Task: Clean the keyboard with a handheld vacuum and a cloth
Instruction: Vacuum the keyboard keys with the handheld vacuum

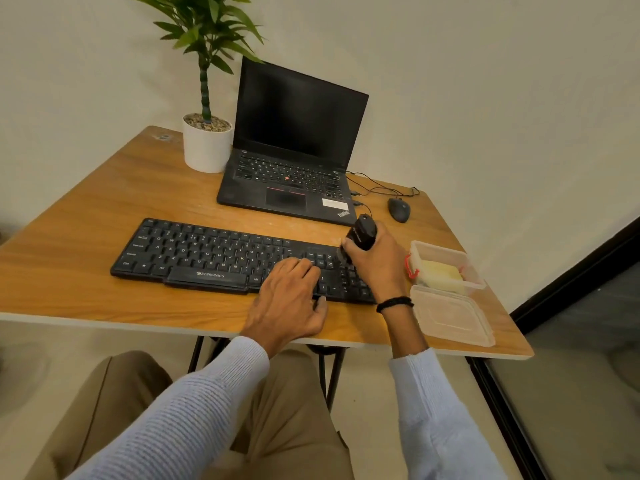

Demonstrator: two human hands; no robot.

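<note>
Black plastic keyboard, flat on the wooden table near its front edge. Looks light and stiff, apt to slide under a push, keys shallow and a little loose; best steadied from above or by the front rim. Left hand resting on the keys right of the space bar, fingers relaxed, pinning the board down. Right hand wrapped round the handheld vacuum at mid-body, nozzle down over the number pad's far corner. Small, rigid, presumably light. Just right of the keyboard, clear container holding a yellow wad, possibly the cloth; lid beside it. Behind, laptop, mouse, potted plant.
</note>
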